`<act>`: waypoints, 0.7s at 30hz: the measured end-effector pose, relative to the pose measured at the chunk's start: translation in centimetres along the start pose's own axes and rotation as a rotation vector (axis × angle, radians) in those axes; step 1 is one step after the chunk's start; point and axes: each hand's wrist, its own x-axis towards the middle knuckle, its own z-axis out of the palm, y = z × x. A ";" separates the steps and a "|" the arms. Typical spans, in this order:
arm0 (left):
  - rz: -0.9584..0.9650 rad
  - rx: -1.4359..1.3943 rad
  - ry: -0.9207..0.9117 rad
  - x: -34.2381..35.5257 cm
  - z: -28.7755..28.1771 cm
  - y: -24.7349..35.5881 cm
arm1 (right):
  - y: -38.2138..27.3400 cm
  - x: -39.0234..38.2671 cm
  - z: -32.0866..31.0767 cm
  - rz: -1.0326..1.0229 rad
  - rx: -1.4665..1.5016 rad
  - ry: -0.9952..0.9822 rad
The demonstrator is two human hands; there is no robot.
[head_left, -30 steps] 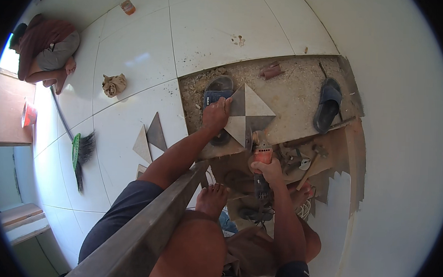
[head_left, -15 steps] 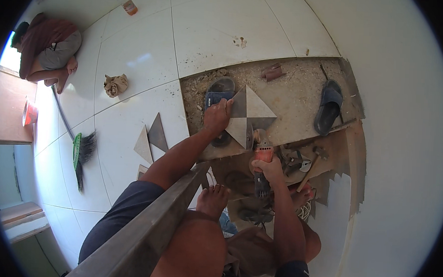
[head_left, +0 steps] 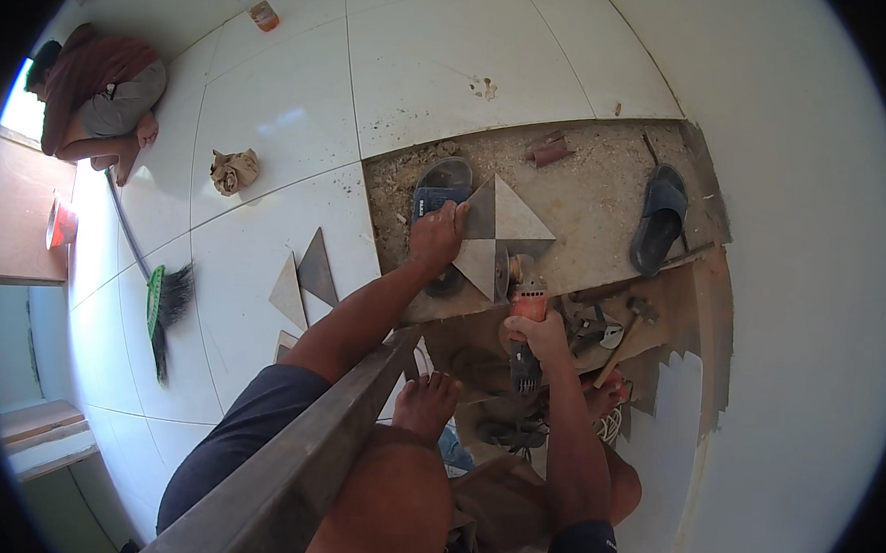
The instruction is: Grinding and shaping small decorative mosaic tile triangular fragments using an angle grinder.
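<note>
My right hand (head_left: 540, 335) is wrapped round the body of an orange and black angle grinder (head_left: 529, 306). Its disc (head_left: 502, 270) stands on edge at the near side of a patterned tile (head_left: 514, 212) with grey and beige triangles. Whether the disc touches the tile I cannot tell. My left hand (head_left: 439, 234) grips the tile's left edge, fingers closed on it. Partly under that hand and the tile lies a dark slipper (head_left: 444, 174) on the rough, unfinished floor patch. My bare foot (head_left: 426, 401) is just nearer to me than the tile.
Another slipper (head_left: 658, 220) lies right, and a hammer (head_left: 622, 336) below it. A long dark beam (head_left: 304, 449) runs beside my left leg. Cut triangular tile pieces (head_left: 315, 270), a broom (head_left: 161, 312), crumpled paper (head_left: 234, 171) and a bottle (head_left: 263, 15) lie left. A person (head_left: 102, 93) crouches far left.
The whole view has shifted very slightly. Both hands keep their hold, and the grinder stays at the tile's near edge.
</note>
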 end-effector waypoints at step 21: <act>0.019 -0.014 0.023 0.0 -0.1 0.1 | -0.7 1.2 0.0 0.008 0.018 -0.039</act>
